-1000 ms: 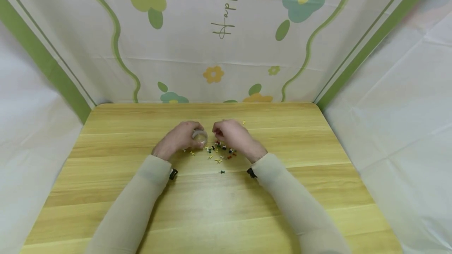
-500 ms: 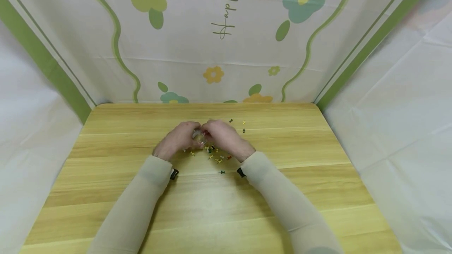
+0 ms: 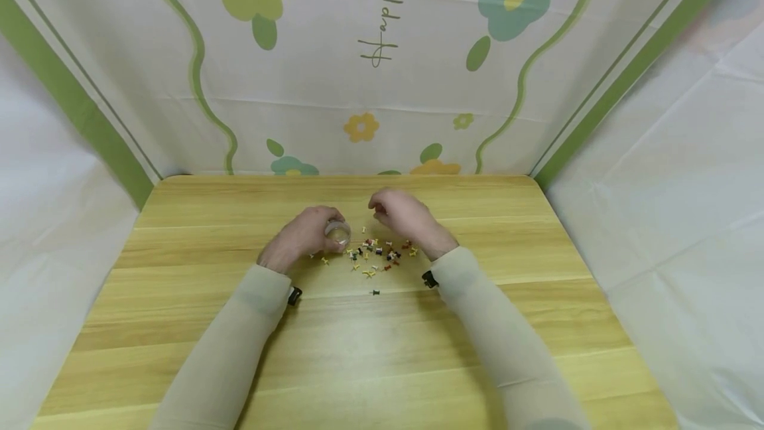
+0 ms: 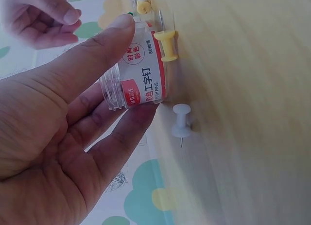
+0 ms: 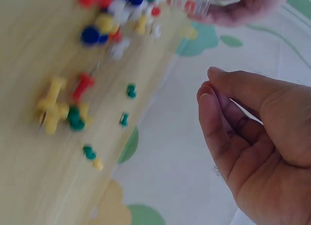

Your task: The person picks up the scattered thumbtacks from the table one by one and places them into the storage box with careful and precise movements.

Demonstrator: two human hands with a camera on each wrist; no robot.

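My left hand (image 3: 306, 231) grips a small clear plastic jar (image 4: 138, 64) with a white and red push-pin label, thumb on one side and fingers on the other. The jar lies tilted on the table, its mouth toward the palm in the left wrist view. A yellow push pin (image 4: 167, 45) and a white push pin (image 4: 181, 119) lie close by. Off to the right, my right hand (image 5: 257, 137) hovers with loosely bent fingers, thumb near the index fingertip. Nothing shows between them. Beneath and beside it are scattered push pins (image 3: 379, 251), including green ones (image 5: 130, 91).
The wooden table (image 3: 358, 363) runs back to a white cloth (image 3: 322, 71) printed with flowers. A lone green push pin (image 3: 375, 292) lies nearer the front edge. Yellow push pins (image 5: 51, 108) and a red one (image 5: 83, 85) lie right of the main cluster.
Half a second ago my right hand was at the jar's mouth. It has since moved right and farther back, over the green push pins. My left hand has kept the jar in place.
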